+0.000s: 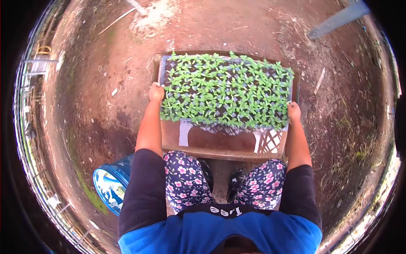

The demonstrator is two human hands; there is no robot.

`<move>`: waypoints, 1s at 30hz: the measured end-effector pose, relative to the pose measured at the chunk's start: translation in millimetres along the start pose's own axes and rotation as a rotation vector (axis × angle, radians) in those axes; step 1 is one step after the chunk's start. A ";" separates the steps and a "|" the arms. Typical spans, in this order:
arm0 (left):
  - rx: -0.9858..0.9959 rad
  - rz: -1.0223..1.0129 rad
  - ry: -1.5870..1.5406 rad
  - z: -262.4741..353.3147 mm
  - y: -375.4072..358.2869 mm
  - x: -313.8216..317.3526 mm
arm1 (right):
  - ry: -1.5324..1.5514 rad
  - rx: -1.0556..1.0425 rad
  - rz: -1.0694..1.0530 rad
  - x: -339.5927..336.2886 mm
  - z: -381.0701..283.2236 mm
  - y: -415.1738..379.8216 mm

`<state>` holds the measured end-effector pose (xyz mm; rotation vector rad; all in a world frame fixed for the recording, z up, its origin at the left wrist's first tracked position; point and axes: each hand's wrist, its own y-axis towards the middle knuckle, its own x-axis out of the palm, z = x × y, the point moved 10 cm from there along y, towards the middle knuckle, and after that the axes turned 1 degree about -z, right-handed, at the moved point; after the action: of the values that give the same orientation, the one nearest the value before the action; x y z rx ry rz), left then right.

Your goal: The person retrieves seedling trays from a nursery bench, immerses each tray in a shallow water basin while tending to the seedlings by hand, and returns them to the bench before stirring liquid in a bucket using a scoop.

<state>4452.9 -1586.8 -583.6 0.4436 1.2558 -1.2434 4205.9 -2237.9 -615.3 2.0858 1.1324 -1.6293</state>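
A seedling tray (162, 70) full of small green seedlings (228, 91) is held level in front of me by its two short sides. My left hand (156, 92) is closed on the left edge, its thumb on top of the rim. On the opposite edge, my right hand (294, 111) grips the tray a little nearer to me. Beneath the tray lies a wide rectangular basin (224, 155) with brownish water (211, 139) that mirrors light and a lattice pattern. The tray covers most of the basin's far part.
A blue drum (113, 186) lies close by my left side. One post (338, 21) stands at the far right and another (137, 6) at the far left. Bare reddish soil (97, 72) with scattered sticks surrounds the basin. My dark shoes (237, 182) are just behind its near rim.
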 end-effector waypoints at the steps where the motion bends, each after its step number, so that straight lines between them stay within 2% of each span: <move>1: 0.021 -0.041 0.085 -4.6 7.3 5.8 | 0.145 0.087 -0.087 7.6 13.1 2.7; 3: 0.047 -0.115 -0.079 -51.1 45.5 48.7 | 0.422 0.268 -0.270 19.4 26.8 -3.0; 4: 0.025 -0.136 -0.156 -35.4 28.9 30.4 | 0.282 0.193 -0.185 2.5 16.8 0.4; 5: 0.021 0.058 -0.051 -15.8 2.2 -2.6 | 0.144 0.123 -0.096 -16.9 8.0 1.4; 6: 0.104 0.078 -0.041 1.4 -13.9 -15.1 | 0.004 0.058 -0.002 -37.6 -2.7 -0.3; 8: 0.292 0.116 -0.033 41.5 -35.5 -26.9 | 0.212 -0.102 0.005 -61.5 -57.0 -9.8; 9: 0.418 0.266 -0.105 69.1 -63.7 -42.5 | 0.514 -0.185 -0.055 -48.2 -68.3 -4.4; 10: 0.489 0.165 -0.197 100.1 -89.0 -49.3 | 0.400 -0.206 0.009 -61.9 -97.1 -15.6; 11: 0.589 0.133 -0.260 121.0 -107.7 -45.2 | 0.523 -0.273 -0.080 -64.7 -132.6 -29.1; 12: 0.559 -0.041 -0.312 133.4 -119.7 -29.1 | 0.490 -0.241 -0.191 -75.2 -172.6 -52.3; 13: 0.622 -0.105 -0.366 150.5 -144.4 -29.1 | 0.673 -0.160 -0.377 -62.2 -194.8 -72.2; 14: 0.603 -0.221 -0.412 160.8 -161.1 -16.1 | 0.629 -0.239 -0.471 -50.8 -215.0 -86.7; 15: 0.680 -0.234 -0.473 170.6 -179.6 -11.3 | 0.633 -0.329 -0.509 -46.5 -236.7 -103.5; 18: 0.602 -0.529 -0.467 170.6 -210.9 26.4 | 0.377 -0.509 -0.602 -21.6 -261.8 -146.0; 20: 0.727 -0.545 -0.237 165.6 -219.0 45.7 | 0.093 -0.570 -0.650 -7.6 -259.5 -161.8; 21: 0.689 -0.596 -0.200 165.1 -219.3 50.4 | 0.053 -0.600 -0.636 -1.6 -257.7 -162.6; 23: 0.610 -0.699 -0.119 170.2 -221.1 50.4 | 0.022 -0.582 -0.587 2.0 -258.5 -156.4; 26: 0.604 -0.631 -0.091 170.4 -216.2 47.7 | 0.015 -0.589 -0.531 2.0 -260.0 -151.2; 30: 0.604 -0.671 -0.078 166.8 -217.5 55.7 | -0.004 -0.559 -0.528 -5.6 -262.1 -151.8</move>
<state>4330.6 -1824.2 -500.4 0.4033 0.9667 -2.2113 4282.6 -1975.8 -484.3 1.4988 1.9830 -1.2731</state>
